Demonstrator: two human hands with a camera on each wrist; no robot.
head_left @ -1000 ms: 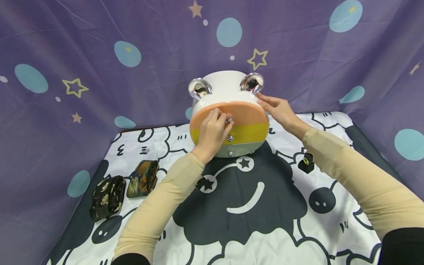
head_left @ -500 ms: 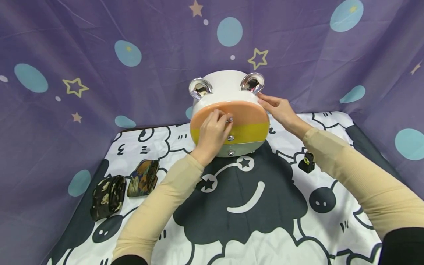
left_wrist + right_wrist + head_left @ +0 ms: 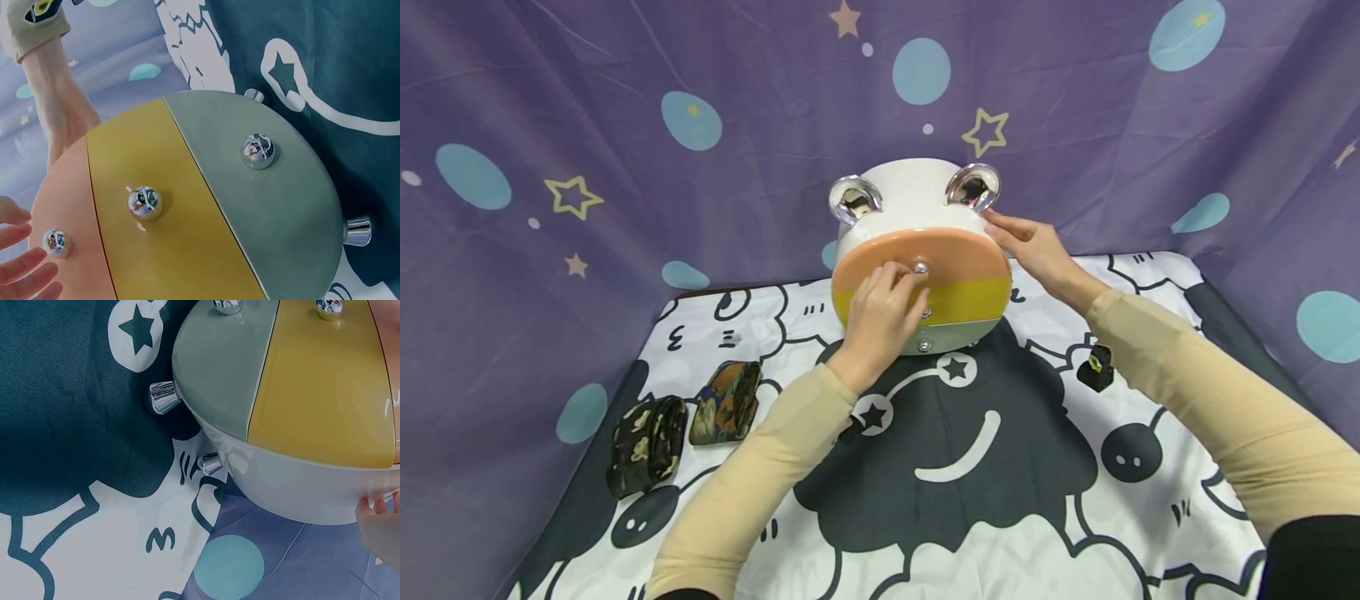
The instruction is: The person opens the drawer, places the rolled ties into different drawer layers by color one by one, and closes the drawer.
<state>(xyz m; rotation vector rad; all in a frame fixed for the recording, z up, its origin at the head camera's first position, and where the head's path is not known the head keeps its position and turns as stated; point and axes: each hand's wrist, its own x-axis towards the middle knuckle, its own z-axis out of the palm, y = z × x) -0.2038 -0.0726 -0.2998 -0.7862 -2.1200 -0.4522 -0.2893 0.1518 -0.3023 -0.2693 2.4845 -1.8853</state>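
Observation:
A small white chest of drawers (image 3: 898, 187) with a rounded front and chrome ears stands near the back of the cloth. Its front shows an orange drawer (image 3: 955, 250), a yellow drawer (image 3: 169, 250) and a grey-green drawer (image 3: 275, 200), each with a round chrome knob, all flush. My left hand (image 3: 880, 317) is at the orange drawer's knob (image 3: 57, 242); in the left wrist view its fingers (image 3: 28, 269) are spread beside the knob without closing round it. My right hand (image 3: 1033, 250) rests its extended fingers against the chest's white side, below the right ear (image 3: 973, 187).
Two folded patterned cloth bundles, one black (image 3: 646, 446) and one brown (image 3: 727, 402), lie at the left. A small black item (image 3: 1096, 368) lies by my right forearm. A purple curtain (image 3: 775, 208) hangs close behind the chest, and short chrome feet (image 3: 164, 398) stick out underneath.
My left fingers have drawn slightly back and down from the orange drawer's knob, which now shows more fully. The right hand stays in place on the chest's side.

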